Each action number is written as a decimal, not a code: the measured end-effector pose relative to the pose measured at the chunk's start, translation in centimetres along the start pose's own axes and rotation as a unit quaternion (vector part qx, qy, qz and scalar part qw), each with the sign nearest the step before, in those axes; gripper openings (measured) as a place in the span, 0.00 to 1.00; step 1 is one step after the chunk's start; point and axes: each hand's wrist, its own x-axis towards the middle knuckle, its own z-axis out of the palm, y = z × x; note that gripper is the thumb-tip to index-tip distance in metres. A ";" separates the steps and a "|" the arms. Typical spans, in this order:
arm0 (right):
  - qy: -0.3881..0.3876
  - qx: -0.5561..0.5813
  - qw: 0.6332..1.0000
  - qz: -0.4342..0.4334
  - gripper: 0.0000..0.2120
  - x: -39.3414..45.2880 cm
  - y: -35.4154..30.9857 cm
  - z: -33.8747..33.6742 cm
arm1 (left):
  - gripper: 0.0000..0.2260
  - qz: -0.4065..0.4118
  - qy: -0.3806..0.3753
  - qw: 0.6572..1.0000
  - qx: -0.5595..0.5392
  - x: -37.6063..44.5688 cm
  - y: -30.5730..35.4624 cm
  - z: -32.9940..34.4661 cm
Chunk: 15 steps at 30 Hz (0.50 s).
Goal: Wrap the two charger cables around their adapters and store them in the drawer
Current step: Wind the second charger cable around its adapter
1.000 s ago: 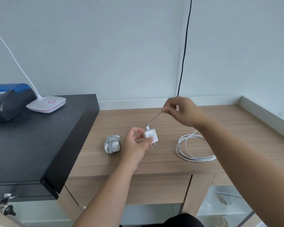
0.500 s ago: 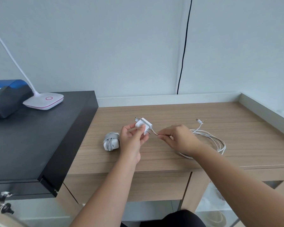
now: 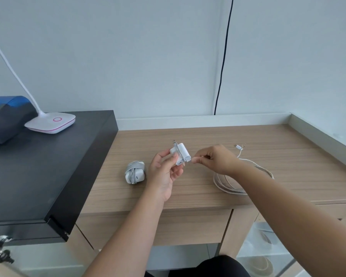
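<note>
Left hand: the left hand is raised above the wooden desk, thumb and fingers pinching the white adapter by its sides.
Adapter in hand: held tilted, prongs toward the far left; one turn of its white cable crosses the body.
Right hand: the right hand is just right of the adapter, thumb and forefinger pinching the cable close to the adapter's lower right corner, the other fingers curled.
Loose cable: from the right hand it runs to a slack coil lying on the desk under and beyond the right wrist; the free plug rests on the desk at the far side of the coil.
Finished charger: a second adapter, already bound in its grey cable, lies on the desk just left of the left hand, apart from it.
Drawer: the drawer front below the desk's near edge is closed.
Left surroundings: a black cabinet adjoins the desk on the left, carrying a white lamp base with a pink ring and a blue-and-black device at the far left.
Background: a dark cord hangs down the wall behind the desk.
</note>
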 end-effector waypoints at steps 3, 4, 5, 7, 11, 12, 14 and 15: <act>-0.056 -0.097 0.994 0.010 0.10 0.6 -0.5 -1.6 | 0.09 0.013 -0.032 0.998 0.055 -0.2 -0.1 0.0; -0.069 -0.150 0.986 0.021 0.10 1.0 -0.6 -2.2 | 0.10 0.020 -0.045 0.995 0.083 -0.4 -0.3 0.1; -0.078 -0.195 0.977 0.032 0.11 1.4 -0.8 -3.0 | 0.10 0.026 -0.057 0.992 0.113 -0.5 -0.5 0.1; -0.095 -0.219 0.970 0.044 0.12 2.1 -1.0 -4.1 | 0.12 0.040 -0.071 0.980 0.180 -0.8 -1.0 0.3; -0.108 -0.225 0.968 0.038 0.13 2.3 -3.0 -4.6 | 0.12 0.063 -0.062 0.959 0.268 -0.8 -1.8 0.7; -0.105 -0.228 0.967 0.035 0.13 2.1 -3.6 -4.6 | 0.11 0.068 -0.045 0.958 0.275 -0.7 -1.9 0.8; -0.100 -0.227 0.968 0.036 0.14 1.6 -4.2 -4.4 | 0.09 0.076 -0.017 0.956 0.282 -0.6 -2.1 0.8; -0.097 -0.223 0.969 0.040 0.14 1.3 -4.4 -4.3 | 0.08 0.078 -0.008 0.955 0.287 -0.5 -2.2 0.8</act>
